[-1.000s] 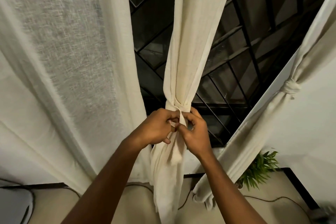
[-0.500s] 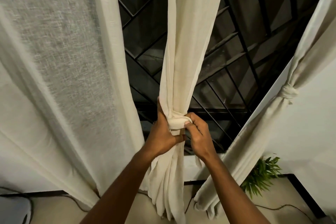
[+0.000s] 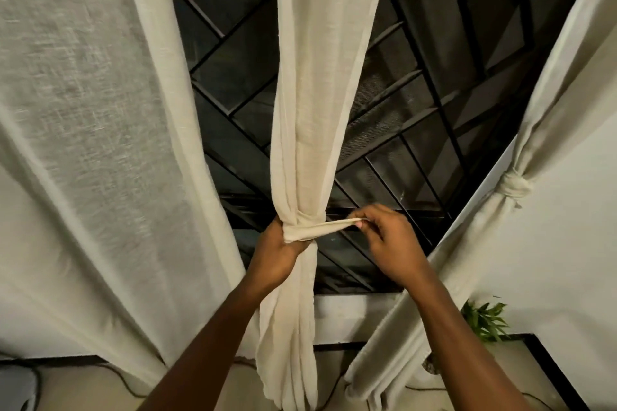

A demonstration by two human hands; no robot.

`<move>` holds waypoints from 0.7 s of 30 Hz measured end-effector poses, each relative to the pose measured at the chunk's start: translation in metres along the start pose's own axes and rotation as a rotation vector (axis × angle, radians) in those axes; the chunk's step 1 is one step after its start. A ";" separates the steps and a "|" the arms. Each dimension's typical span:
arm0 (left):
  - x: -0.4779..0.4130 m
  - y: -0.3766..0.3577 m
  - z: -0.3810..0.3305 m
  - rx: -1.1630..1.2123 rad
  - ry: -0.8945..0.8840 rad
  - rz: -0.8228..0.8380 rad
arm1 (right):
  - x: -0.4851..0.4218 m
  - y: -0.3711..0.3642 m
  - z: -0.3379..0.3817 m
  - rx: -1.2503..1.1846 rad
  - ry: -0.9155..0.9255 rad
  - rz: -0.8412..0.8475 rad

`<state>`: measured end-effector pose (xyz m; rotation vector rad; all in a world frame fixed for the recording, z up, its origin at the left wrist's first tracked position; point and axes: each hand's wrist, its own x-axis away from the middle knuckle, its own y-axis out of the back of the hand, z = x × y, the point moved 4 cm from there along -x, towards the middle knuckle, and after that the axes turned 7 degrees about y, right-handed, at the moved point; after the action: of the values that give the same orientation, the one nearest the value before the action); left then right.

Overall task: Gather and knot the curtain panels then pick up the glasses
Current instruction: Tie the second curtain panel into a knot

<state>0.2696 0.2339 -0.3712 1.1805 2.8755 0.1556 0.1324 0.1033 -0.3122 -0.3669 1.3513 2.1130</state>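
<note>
Centre frame, the left hand (image 3: 278, 252) gripped the gathered middle curtain panel (image 3: 320, 83) just below its wrap, steadying it, while the right hand (image 3: 389, 237) pinched the tie strip (image 3: 329, 227) and drew it rightward, apparently tightening. Glasses weren't visible.

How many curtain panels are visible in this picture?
3. The loose panel hangs at the left; the middle panel is in the centre, gripped by the left hand; the knotted panel is at the right. Others may hang outside the frame.

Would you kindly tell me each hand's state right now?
Left hand: grips the gathered curtain panel at the wrap.
Right hand: pinches the wrap's free end.
</note>
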 end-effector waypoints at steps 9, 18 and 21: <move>-0.008 -0.031 0.003 -0.045 0.071 0.167 | -0.040 -0.008 -0.004 0.192 -0.006 0.026; -0.004 -0.041 -0.004 -0.032 0.033 0.071 | -0.035 -0.013 0.002 -0.913 -0.146 0.232; -0.005 -0.047 -0.008 -0.060 -0.003 0.042 | -0.034 -0.014 0.002 -0.967 -0.113 0.338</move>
<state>0.2397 0.1969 -0.3682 1.2303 2.8232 0.2383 0.1679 0.0973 -0.3034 -0.3943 0.2401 2.9150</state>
